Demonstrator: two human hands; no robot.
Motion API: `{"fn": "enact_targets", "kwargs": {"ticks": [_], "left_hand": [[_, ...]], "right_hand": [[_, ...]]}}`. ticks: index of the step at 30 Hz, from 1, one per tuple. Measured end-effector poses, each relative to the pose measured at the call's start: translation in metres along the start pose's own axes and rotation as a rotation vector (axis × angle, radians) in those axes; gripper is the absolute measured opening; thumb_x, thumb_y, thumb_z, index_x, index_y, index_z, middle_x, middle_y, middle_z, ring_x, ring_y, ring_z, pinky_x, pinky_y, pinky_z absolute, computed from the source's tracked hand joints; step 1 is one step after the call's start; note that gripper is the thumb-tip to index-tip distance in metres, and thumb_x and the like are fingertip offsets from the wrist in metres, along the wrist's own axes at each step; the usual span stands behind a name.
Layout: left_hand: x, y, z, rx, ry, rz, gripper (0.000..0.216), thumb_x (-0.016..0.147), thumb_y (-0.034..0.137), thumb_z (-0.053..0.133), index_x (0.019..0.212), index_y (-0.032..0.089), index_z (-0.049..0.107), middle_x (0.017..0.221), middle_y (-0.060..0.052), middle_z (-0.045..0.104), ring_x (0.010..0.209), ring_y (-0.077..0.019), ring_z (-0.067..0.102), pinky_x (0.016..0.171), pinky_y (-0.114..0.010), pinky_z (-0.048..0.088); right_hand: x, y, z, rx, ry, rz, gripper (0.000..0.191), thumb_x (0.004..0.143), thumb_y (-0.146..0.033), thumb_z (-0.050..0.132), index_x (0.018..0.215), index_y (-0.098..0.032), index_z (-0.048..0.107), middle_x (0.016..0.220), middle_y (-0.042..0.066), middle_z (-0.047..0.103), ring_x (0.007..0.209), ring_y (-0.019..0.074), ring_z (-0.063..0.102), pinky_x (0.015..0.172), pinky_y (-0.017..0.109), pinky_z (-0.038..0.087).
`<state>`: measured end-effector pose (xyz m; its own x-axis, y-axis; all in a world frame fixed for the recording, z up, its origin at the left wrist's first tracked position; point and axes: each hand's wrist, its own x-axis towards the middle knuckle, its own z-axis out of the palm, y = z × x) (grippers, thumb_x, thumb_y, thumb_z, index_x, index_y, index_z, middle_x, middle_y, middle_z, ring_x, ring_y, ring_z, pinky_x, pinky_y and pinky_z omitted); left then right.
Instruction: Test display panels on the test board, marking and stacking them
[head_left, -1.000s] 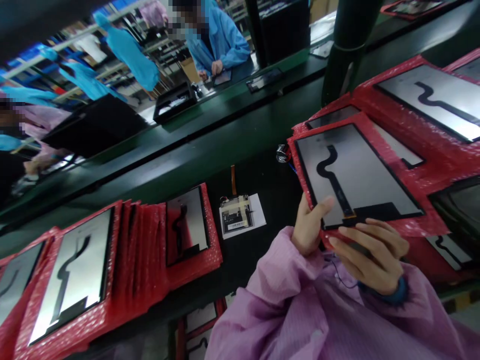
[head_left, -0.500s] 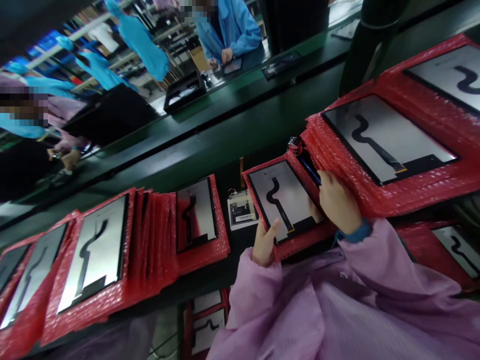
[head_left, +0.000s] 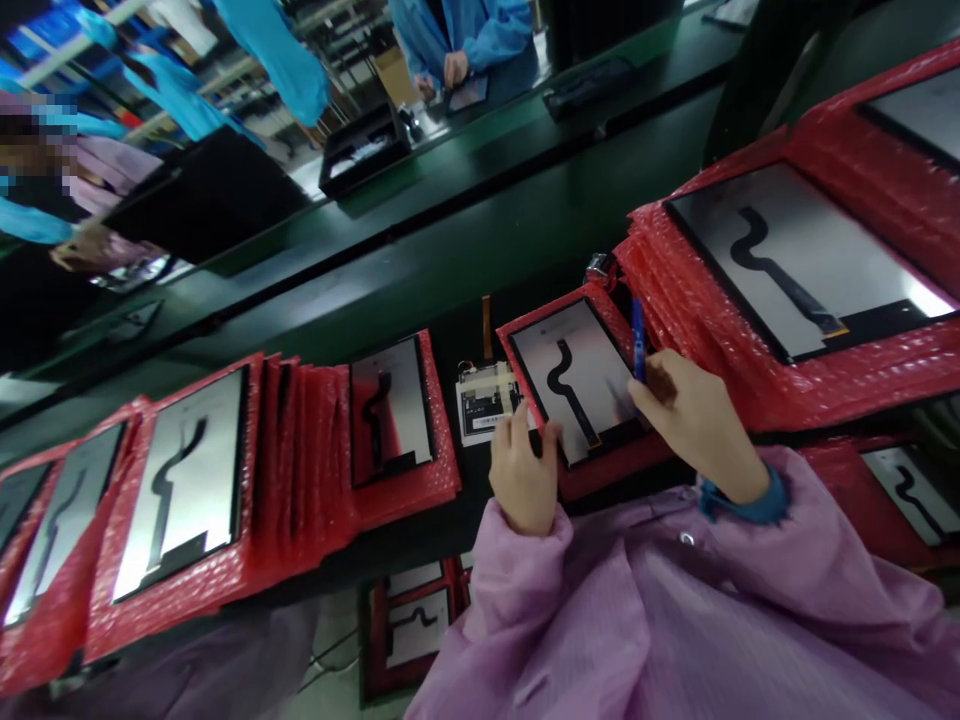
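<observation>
Panel (head_left: 581,385): flat rectangle, dull silver-grey face, thin black border. Lies on the dark worktop (head_left: 450,260) in a red bubble-wrap sleeve (head_left: 600,475), near the middle of the view.
Long axis runs 11 o'clock (far end) to 5 o'clock (near end). Black band across the near end. A black S-shaped ribbon winds up the face from that band toward 11 o'clock.
Left hand (head_left: 521,475): fingers curled at the panel's near-left corner, thumb on its edge. Cannot tell if it grips or only presses.
Right hand (head_left: 694,420): clenched around a blue pen (head_left: 638,340) at the panel's 3 o'clock edge. Pen is slim, smooth, nearly upright in view, free end toward 12 o'clock.
At the panel's 9 o'clock, just beside it: small circuit board (head_left: 486,400) with tape across it, on white paper.
At 2 o'clock: tilted stack of wrapped panels (head_left: 787,260), same red dimpled wrap, ragged edges.
At 9 o'clock, farther off: fanned row of wrapped panels (head_left: 180,470).
</observation>
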<state>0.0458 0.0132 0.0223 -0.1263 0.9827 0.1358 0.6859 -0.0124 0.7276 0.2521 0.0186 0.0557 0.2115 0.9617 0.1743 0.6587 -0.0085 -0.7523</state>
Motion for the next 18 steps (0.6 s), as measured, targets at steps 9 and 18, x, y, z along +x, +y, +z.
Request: {"fn": "enact_targets", "kwargs": {"ticks": [9,18], "left_hand": [[-0.030,0.028,0.000,-0.127,-0.587,0.465,0.058,0.105,0.059,0.022,0.084,0.021,0.060,0.073,-0.007,0.066,0.063,-0.0194,0.059,0.061,-0.031,0.043],[-0.036,0.027,-0.041,-0.686,-1.087,0.026,0.057,0.100,0.069,0.036,0.069,0.021,0.046,0.058,0.004,0.038,0.050,-0.0095,0.030,0.048,-0.028,0.026]], "right_hand": [[-0.064,-0.009,0.003,0.562,-0.134,0.009,0.032,0.097,-0.039,0.059,0.074,-0.016,0.057,0.067,-0.001,0.054,0.055,0.0064,0.050,0.048,0.018,0.039],[-0.071,-0.015,-0.017,0.524,-0.101,-0.068,0.040,0.103,-0.042,0.048,0.071,-0.020,0.056,0.056,-0.002,0.047,0.046,0.0073,0.044,0.042,0.022,0.038]]}}
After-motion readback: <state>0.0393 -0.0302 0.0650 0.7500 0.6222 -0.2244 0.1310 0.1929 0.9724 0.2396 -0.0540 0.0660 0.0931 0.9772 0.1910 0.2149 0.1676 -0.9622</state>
